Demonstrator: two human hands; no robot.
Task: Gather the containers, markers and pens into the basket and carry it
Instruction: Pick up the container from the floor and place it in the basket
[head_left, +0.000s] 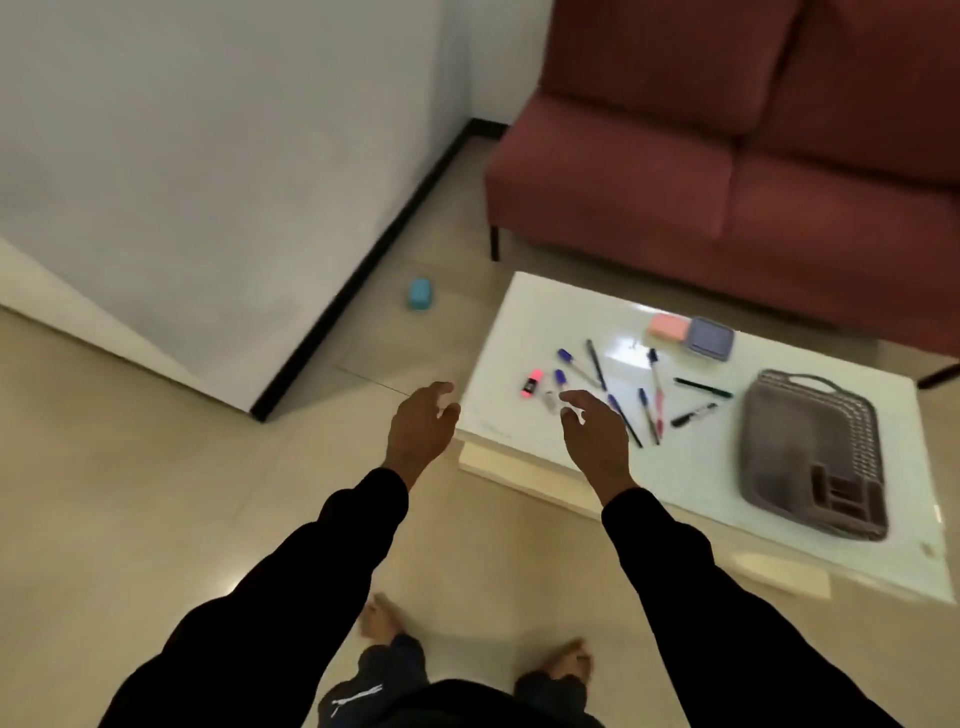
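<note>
I can read no text, label, brand, number or sign here. The pens and markers (623, 395) on the white table (675, 478) are too small and blurred, and a white mark on the trousers (358, 696) near the bottom edge is illegible.

Head view, single, wide-angle: worn at standing height, facing forward and steeply down. Near field: both sleeved arms and bare feet. Middle distance: white table (691, 470). Far field: red sofa (727, 156), wall corner. No second view.
</note>
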